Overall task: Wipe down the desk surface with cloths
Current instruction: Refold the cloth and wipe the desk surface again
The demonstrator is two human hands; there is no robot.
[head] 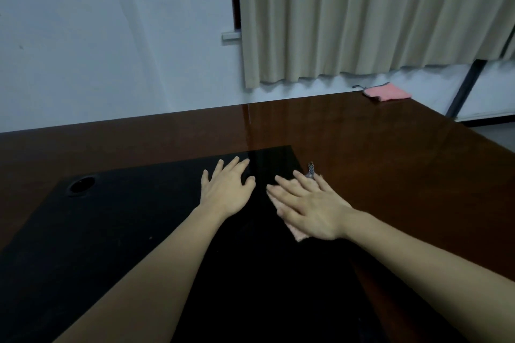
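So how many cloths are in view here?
2. One pink cloth lies under the flat right hand on the black pad; a second pink cloth sits at the desk's far right corner.

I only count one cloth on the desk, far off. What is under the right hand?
A pink cloth lies flat under the right hand, on the desk's black panel. Only its near edge and a patterned loop by the fingers show; the rest is covered.

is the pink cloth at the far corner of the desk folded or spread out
Folded. The pink cloth lies as a compact, thick rectangle near the desk's far edge, with a layered edge showing.
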